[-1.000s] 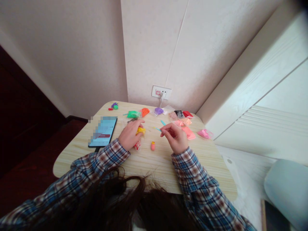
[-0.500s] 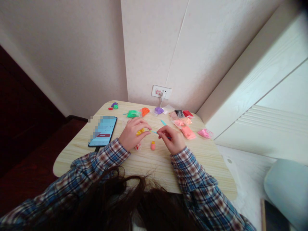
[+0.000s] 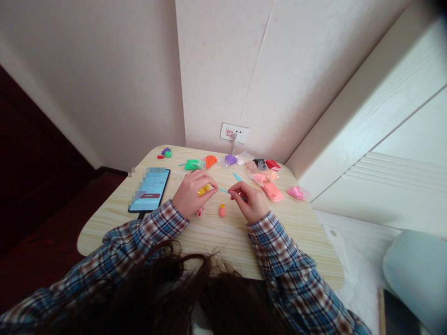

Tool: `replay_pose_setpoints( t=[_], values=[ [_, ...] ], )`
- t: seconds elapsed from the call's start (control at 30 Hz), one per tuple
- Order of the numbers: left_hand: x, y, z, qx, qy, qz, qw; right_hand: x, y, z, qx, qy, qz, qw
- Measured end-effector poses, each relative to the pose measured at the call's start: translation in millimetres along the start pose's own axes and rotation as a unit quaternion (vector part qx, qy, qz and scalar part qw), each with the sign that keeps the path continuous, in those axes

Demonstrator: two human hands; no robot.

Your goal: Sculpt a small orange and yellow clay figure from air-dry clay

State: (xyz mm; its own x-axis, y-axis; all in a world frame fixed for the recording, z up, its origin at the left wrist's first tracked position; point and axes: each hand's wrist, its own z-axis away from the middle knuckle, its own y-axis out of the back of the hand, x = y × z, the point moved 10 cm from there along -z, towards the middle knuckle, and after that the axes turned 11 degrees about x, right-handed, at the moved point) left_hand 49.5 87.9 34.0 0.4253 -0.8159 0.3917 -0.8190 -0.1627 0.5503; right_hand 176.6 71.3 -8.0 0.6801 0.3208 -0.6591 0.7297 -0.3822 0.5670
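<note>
Left hand (image 3: 196,193) has brought its fingertips to the slim, light-blue stick-like tool (image 3: 224,190) pinched by the right hand (image 3: 252,202); whether it grips, I cannot tell.

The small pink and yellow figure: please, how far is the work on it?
The figure already has a pink body and yellow top. The right hand holds a thin blue tool, its tip at the fingertips of the left hand. The tool is away from the figure, so small details may be left.
</note>
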Motion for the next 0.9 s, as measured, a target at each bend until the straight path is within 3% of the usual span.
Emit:
replay_pose_setpoints(
  t=[0.27, 0.37, 0.43, 0.53, 0.63, 0.9],
  values=[
    [-0.8, 2.4, -2.5, 0.001, 0.031, 0.029, 0.999, 15.3, -14.9, 1.2, -0.027, 0.053, 0.164, 0.985],
    [-3.4, 1.8, -2.4, -0.002, 0.053, 0.057, 0.997, 9.5, -11.6, 0.6, -0.005, 0.093, 0.196, 0.976],
    [-6.0, -0.5, -1.7, -0.010, 0.068, 0.078, 0.995, -3.1, -3.5, 0.2, 0.027, 0.121, 0.173, 0.977],
    [-9.5, -6.8, 0.4, -0.031, 0.089, 0.113, 0.989, -32.2, 11.4, 3.0, 0.070, 0.178, 0.041, 0.981],
    [-12.1, -13.4, 2.5, -0.055, 0.108, 0.153, 0.981, -55.5, 19.2, 9.4, 0.087, 0.237, -0.021, 0.967],
    [-14.6, -24.8, 6.6, -0.100, 0.160, 0.251, 0.950, -62.1, 16.1, 15.3, 0.075, 0.267, -0.020, 0.961]
  ],
)
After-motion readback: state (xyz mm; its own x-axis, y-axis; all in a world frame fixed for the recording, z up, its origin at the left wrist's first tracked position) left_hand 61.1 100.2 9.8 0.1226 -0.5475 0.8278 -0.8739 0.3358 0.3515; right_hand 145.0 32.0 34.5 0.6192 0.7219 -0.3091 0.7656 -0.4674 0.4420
